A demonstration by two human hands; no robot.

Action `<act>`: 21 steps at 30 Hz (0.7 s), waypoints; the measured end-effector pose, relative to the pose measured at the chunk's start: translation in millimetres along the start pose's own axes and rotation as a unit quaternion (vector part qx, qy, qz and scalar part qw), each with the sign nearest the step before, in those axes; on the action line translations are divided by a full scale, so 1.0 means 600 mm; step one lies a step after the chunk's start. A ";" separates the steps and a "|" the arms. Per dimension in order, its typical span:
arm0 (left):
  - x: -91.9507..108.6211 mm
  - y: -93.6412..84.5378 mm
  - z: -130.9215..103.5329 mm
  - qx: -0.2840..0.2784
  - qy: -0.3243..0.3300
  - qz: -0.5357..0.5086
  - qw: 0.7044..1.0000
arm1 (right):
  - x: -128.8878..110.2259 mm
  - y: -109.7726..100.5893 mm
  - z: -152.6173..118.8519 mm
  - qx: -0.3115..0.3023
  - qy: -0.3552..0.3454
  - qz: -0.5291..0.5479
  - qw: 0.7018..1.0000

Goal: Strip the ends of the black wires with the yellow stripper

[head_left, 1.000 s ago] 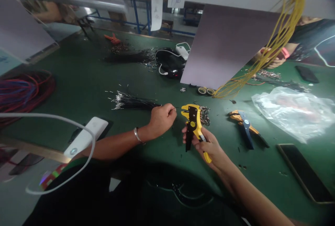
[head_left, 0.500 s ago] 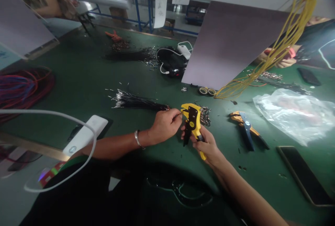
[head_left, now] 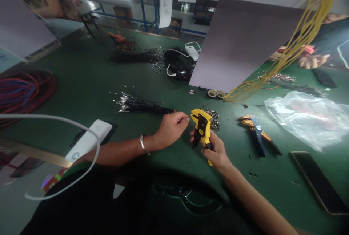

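Observation:
My left hand [head_left: 172,129], with a silver bracelet at the wrist, is closed in a pinch on a thin dark wire [head_left: 188,117]. The wire's end reaches the jaws of a yellow and black wire stripper [head_left: 204,124]. My right hand [head_left: 216,152] is wrapped round the stripper's handles and holds it upright above the table. Just behind my left hand lies a bundle of black wires [head_left: 144,105] with bare silvery ends fanned to the left. A pile of small cut pieces [head_left: 214,119] sits right behind the stripper.
To the right lie a blue and orange stripper [head_left: 256,131], a clear plastic bag [head_left: 308,120] and a phone [head_left: 317,182]. Yellow wires [head_left: 308,31] hang down beside a grey panel [head_left: 242,42]. A white cable [head_left: 96,155] loops over a white power strip [head_left: 89,138]. Another person's hand [head_left: 313,60] is at far right.
The stripper's jaws and handles have come closer together in my right hand. My left hand keeps its pinch on the wire. At far right, the other person's hands have moved apart.

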State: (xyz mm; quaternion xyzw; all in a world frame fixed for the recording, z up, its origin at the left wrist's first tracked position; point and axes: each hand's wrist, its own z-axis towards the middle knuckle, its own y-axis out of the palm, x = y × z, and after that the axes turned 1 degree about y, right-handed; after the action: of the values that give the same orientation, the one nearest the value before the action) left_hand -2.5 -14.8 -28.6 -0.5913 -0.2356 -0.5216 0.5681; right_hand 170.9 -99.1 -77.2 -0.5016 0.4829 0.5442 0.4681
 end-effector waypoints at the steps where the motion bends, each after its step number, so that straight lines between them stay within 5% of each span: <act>1: -0.002 -0.001 0.002 -0.004 -0.003 0.000 1.000 | 0.001 -0.001 0.000 -0.005 -0.001 0.005 1.000; 14: -0.022 -0.021 0.032 -0.081 -0.029 -0.060 0.994 | -0.011 -0.027 0.014 -0.069 0.037 0.004 0.997; 21: -0.014 -0.023 0.037 -0.083 -0.095 -0.112 0.986 | -0.020 -0.032 0.019 -0.096 0.058 0.017 0.994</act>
State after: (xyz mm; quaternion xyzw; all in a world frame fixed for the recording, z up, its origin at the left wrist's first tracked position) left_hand -9.7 11.4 -26.2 -0.6535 -0.3090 -0.5410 0.4299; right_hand 189.9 -86.2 -66.2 -0.5665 0.4637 0.5658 0.3794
